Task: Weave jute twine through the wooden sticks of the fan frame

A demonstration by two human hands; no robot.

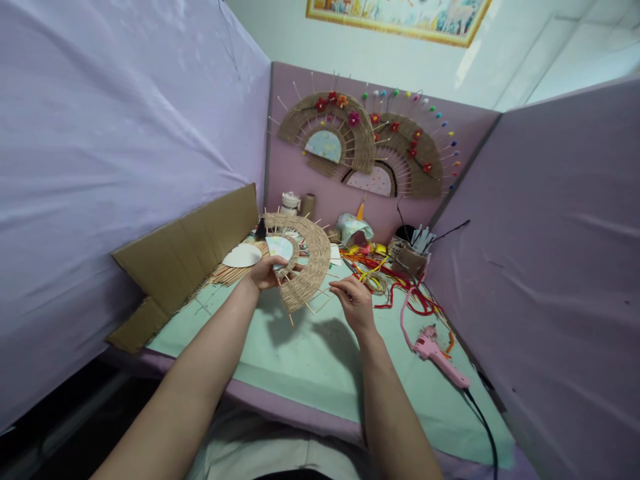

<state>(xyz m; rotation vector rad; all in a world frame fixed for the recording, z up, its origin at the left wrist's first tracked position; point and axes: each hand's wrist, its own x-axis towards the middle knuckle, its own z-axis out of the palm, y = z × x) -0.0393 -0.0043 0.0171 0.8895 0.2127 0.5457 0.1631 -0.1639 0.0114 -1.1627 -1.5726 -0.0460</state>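
My left hand (267, 272) is closed around the centre of a half-round woven twine fan (310, 263) built on thin wooden sticks, and holds it up tilted above the green mat (300, 353). The fan has a pale blue patterned core. My right hand (353, 299) hovers just right of the fan's lower edge, fingers curled in a pinch near the protruding stick ends; whether it holds a strand of twine I cannot make out.
A pink glue gun (440, 353) with a black cord lies at the right. Red and yellow cords (395, 283), a cup of tools (413, 250) and a cardboard sheet (190, 250) surround the mat. Two finished fans (360, 143) hang on the back wall.
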